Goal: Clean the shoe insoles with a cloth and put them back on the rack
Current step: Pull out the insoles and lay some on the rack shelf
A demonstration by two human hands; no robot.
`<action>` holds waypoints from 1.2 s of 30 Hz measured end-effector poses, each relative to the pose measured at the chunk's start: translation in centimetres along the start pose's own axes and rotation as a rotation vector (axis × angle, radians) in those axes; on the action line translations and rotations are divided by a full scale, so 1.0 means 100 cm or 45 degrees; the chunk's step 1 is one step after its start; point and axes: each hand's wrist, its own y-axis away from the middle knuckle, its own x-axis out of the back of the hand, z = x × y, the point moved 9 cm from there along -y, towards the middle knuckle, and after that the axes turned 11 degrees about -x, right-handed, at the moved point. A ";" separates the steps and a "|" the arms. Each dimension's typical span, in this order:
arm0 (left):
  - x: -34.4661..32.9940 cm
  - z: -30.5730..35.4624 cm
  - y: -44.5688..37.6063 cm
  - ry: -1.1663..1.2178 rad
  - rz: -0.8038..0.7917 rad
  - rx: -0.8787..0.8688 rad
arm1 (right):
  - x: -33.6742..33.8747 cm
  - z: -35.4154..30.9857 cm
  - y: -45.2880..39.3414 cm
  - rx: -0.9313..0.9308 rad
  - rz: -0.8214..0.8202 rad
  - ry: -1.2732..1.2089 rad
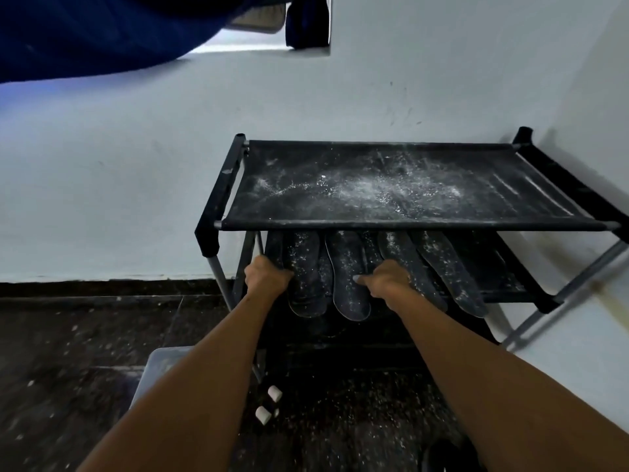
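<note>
Several dark, powder-dusted foam insoles (347, 277) overhanging the black fabric rack (408, 185) lower shelf's near edge, left hand (267, 275) gripping the leftmost, right hand (388, 279) curled over another, presumably for removal and wiping.

The light is dim and cool, with a blue tint on the wall (306, 107). The brightest place is the window opening (238, 46) at the top. The floor (68, 352) is very dark and its details are lost. The wide lens bends straight lines near the edges. The picture looks soft, slightly blurred.
</note>
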 end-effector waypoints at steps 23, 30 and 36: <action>-0.018 -0.019 0.088 0.990 -0.209 0.314 | -0.014 0.053 0.058 -0.131 -0.390 -0.775; -0.003 -0.058 0.164 0.998 -0.249 0.329 | -0.019 0.103 0.126 -0.143 -0.513 -0.757; -0.028 -0.100 0.181 0.884 -0.332 0.311 | -0.061 0.163 0.128 -0.176 -0.557 -0.679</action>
